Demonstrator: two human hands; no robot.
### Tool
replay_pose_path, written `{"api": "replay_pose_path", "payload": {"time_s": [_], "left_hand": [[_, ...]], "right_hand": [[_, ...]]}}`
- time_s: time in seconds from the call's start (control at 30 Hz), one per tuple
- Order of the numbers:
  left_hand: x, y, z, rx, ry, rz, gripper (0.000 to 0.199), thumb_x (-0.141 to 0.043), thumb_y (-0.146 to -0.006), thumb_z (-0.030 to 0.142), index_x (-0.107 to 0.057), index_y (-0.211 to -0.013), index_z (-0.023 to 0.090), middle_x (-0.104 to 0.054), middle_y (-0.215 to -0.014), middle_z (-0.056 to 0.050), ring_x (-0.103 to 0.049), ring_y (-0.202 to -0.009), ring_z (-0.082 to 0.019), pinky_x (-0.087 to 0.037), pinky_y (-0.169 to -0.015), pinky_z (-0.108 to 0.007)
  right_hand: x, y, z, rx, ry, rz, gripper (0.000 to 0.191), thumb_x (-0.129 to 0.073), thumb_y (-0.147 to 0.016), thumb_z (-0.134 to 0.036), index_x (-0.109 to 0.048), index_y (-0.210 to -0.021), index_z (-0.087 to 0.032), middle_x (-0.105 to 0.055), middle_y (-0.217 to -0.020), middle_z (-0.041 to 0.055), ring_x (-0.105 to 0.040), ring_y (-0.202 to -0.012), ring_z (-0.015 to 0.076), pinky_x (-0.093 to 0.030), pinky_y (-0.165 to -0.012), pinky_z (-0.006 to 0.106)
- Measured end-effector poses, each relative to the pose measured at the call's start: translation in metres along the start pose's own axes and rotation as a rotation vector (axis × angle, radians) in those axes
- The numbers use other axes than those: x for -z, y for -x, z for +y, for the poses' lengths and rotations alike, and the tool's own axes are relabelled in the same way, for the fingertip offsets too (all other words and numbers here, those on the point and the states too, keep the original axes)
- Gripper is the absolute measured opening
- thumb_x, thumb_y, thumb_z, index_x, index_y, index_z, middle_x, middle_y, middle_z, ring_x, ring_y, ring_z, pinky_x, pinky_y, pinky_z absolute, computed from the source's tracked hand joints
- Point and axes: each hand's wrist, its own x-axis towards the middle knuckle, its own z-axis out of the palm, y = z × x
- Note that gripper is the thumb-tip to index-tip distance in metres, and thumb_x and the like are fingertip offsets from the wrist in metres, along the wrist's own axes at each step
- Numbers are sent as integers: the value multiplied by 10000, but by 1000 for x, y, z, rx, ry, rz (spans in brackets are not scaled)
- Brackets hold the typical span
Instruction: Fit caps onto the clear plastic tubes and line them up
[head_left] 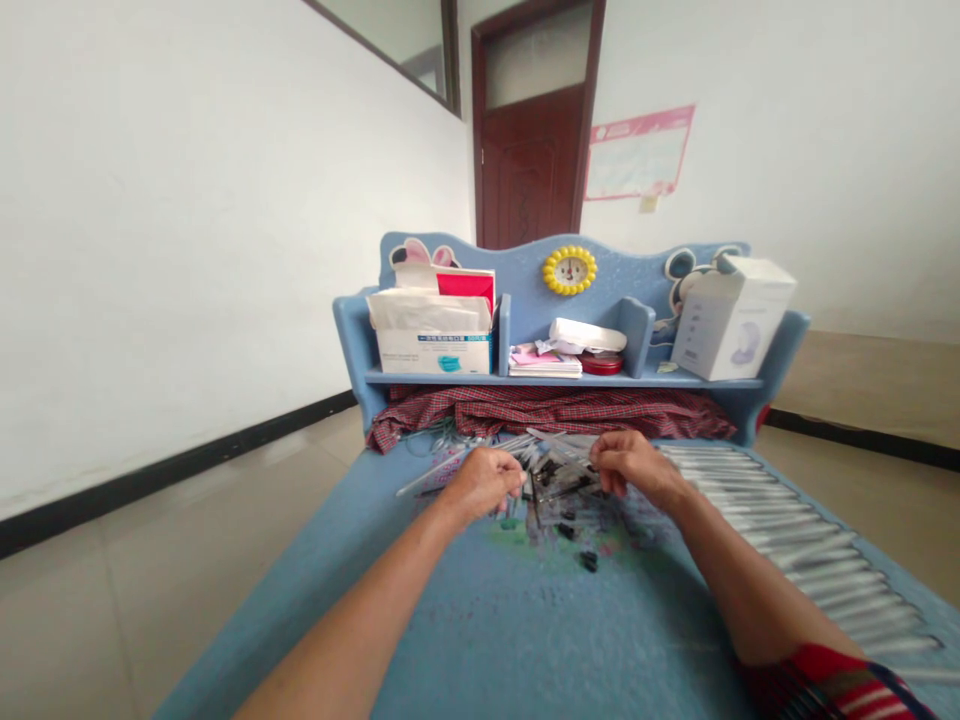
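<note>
My left hand is over the left side of a loose pile of pen parts, thumb and fingers pinched together. Whatever is in that pinch is too small or too blurred to name. At the pile's right side my right hand is closed too, its fingers curled down, hiding what they may hold. Clear thin tubes and dark small pieces make up the heap. A black cap lies apart on the near side of it. To the right, slim pale pens lie side by side in a long row.
The blue desk has a raised shelf at its back. A mask box, a yellow flower clock, papers and a white box are there. Checked cloth is bunched beneath the shelf.
</note>
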Motion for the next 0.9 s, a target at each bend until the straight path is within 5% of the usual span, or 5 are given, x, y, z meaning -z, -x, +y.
{"api": "replay_pose_path", "payload": {"time_s": [0.33,0.7,0.9], "left_hand": [[-9,1,7,129,675,-63,210,-652,-667,238,-589,-824,113,-633,-640,-27,-470,-392,-41,-339,-371,-149],[6,-6,4,149,866,161,70,-570,-745,162,-527,-762,110,-637,-641,-45,-599,-487,-103,-403,-383,-155],[5,-7,3,155,865,160,77,-566,-752,166,-511,-763,114,-646,-642,-52,-615,-497,-117,-422,-386,-163]], "right_hand": [[-34,7,-15,81,-145,-230,221,-587,-657,-352,-527,-711,-147,-585,-452,-29,-447,-305,69,-337,-338,171],[-19,8,-7,-28,148,-470,163,-606,-647,-258,-582,-743,-129,-541,-417,-50,-431,-318,64,-328,-337,162],[-21,2,1,-15,341,-369,139,-514,-684,-217,-587,-778,-144,-522,-421,-53,-389,-310,58,-310,-350,165]]}}
